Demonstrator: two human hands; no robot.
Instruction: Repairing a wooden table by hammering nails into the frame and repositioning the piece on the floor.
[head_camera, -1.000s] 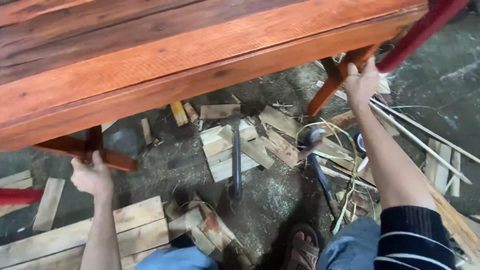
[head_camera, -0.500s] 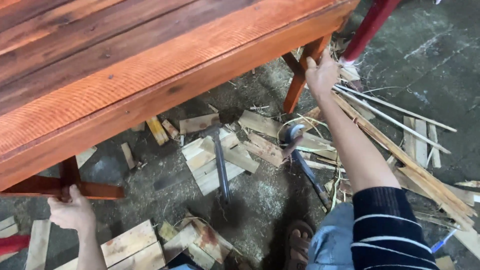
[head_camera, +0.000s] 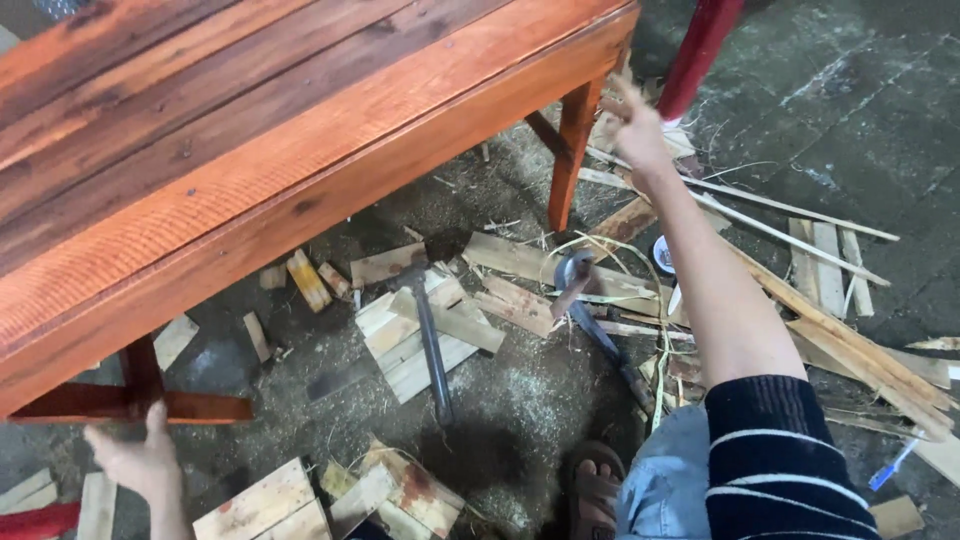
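A reddish-orange wooden table (head_camera: 300, 150) fills the upper left, seen from above its plank top. My right hand (head_camera: 635, 125) is blurred, its fingers apart, just right of the table's far leg (head_camera: 572, 150) and off it. My left hand (head_camera: 140, 455) sits low at the left, directly under the near leg's horizontal brace (head_camera: 130, 403). One finger reaches up to the leg, and the hand holds nothing. My sandalled foot (head_camera: 595, 490) and blue-jeaned knee show at the bottom.
Wood offcuts (head_camera: 420, 330) and thin slats (head_camera: 850, 340) litter the dusty concrete floor. A hammer (head_camera: 585, 295) and a dark metal bar (head_camera: 430, 345) lie among them. A red post (head_camera: 700, 45) stands at the upper right.
Both hands gripped the table's legs before. Now the right hand has come off the far leg and the left sits below the brace. More of the table top shows.
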